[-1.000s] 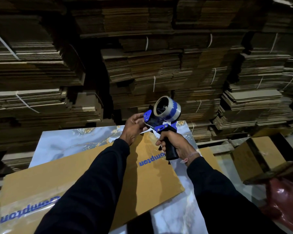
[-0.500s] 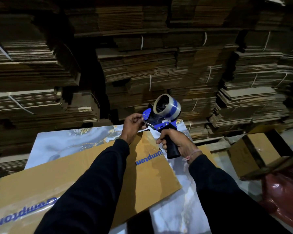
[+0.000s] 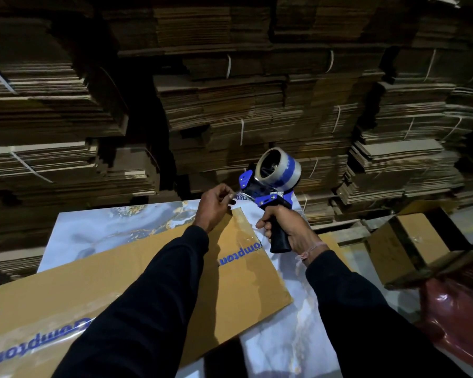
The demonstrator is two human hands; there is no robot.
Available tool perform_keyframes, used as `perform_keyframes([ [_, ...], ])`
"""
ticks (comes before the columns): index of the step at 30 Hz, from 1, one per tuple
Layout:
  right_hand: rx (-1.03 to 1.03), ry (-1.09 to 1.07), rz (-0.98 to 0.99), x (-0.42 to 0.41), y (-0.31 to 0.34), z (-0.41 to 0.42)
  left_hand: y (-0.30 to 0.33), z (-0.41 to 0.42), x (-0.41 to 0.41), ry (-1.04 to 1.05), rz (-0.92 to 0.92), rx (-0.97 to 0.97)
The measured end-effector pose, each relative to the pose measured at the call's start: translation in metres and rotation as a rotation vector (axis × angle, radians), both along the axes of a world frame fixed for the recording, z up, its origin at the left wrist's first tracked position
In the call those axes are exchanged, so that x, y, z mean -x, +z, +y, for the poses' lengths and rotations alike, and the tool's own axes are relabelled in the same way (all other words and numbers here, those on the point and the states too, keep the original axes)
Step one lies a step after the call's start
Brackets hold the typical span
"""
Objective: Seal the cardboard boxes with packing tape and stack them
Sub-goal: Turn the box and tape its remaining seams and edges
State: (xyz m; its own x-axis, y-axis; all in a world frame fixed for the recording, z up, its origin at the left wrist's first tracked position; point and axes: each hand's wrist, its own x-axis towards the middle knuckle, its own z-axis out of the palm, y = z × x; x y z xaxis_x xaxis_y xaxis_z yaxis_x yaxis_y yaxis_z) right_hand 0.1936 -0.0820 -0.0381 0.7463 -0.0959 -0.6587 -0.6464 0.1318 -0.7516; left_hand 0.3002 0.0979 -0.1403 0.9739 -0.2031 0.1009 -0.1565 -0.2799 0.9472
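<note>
Above the far corner of a flattened cardboard box [image 3: 137,290] lying on the marble-patterned table [image 3: 99,233]: right hand [image 3: 290,230] wrapped around the blue tape dispenser [image 3: 268,192] handle, left hand [image 3: 213,208] pinching the loose tape end [image 3: 236,196] at its mouth.

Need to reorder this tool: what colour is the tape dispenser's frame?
Blue frame on the tape dispenser, with a black handle; seen clearly in the head view.
</note>
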Motion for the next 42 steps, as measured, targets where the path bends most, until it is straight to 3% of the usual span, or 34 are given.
perform_keyframes([
  [10,0.030,0.026,0.003,-0.001,-0.011,-0.006,0.000,0.011,-0.011,-0.140,0.029,-0.088],
  [18,0.029,0.039,0.003,-0.012,-0.010,-0.009,0.005,0.000,-0.022,-0.115,0.259,0.151],
  [31,-0.153,-0.028,0.065,-0.028,-0.005,-0.015,0.010,0.005,-0.021,-0.228,0.330,0.364],
  [37,-0.108,-0.030,0.049,-0.030,-0.007,-0.016,0.014,0.012,-0.021,-0.298,0.407,0.325],
  [42,-0.050,0.014,0.049,-0.023,-0.012,-0.014,0.013,0.018,-0.021,-0.376,0.316,0.158],
])
